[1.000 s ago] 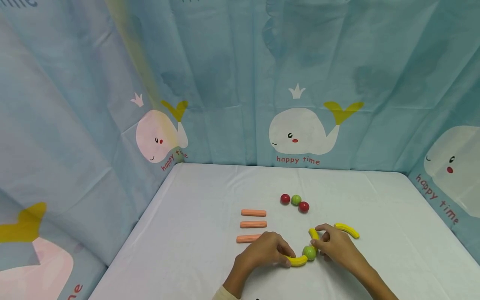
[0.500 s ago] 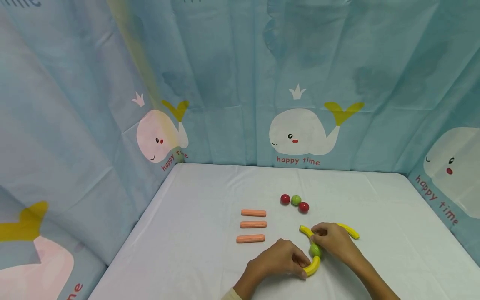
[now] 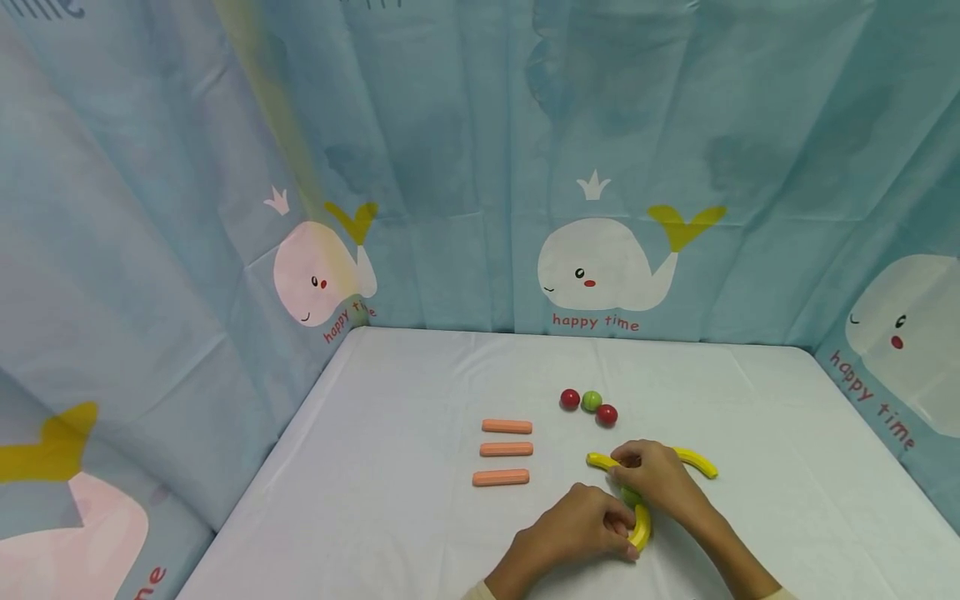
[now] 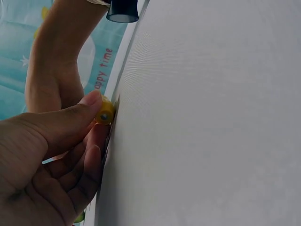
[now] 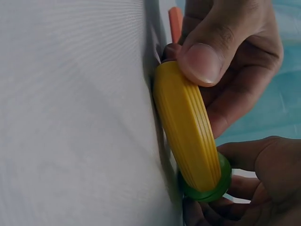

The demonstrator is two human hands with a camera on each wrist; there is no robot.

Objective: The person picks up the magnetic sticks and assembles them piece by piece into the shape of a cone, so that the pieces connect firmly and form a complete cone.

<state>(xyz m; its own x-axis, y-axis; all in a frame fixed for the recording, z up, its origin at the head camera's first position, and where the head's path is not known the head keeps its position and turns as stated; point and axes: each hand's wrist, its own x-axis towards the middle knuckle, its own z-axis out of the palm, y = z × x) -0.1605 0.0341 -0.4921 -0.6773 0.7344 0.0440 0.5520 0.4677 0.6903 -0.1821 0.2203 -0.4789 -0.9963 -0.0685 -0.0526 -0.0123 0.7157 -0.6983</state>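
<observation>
In the head view, my left hand (image 3: 577, 521) pinches the near end of a curved yellow toy rod (image 3: 642, 527). Its thumb and fingers also show in the left wrist view around the yellow rod end (image 4: 104, 116), which has a round silvery spot. The other end of this rod meets a green ball (image 3: 631, 497), largely covered by the hands. Beyond the ball, my right hand (image 3: 654, 475) pinches a second curved yellow rod (image 3: 598, 460), whose tip sticks out leftward. In the right wrist view the near rod (image 5: 188, 127) touches the green ball (image 5: 225, 181), with right-hand fingers beside it.
Three straight orange rods (image 3: 506, 449) lie in a column to the left. Farther back, two red balls (image 3: 607, 415) flank another green ball (image 3: 592, 401). A third yellow rod (image 3: 696, 461) lies behind the right hand. A whale-print curtain surrounds the white table (image 3: 390, 467).
The joined yellow rods and green ball have turned: the near rod swung right and now points toward me, while the far rod's tip swung left. My left hand moved right and nearer.
</observation>
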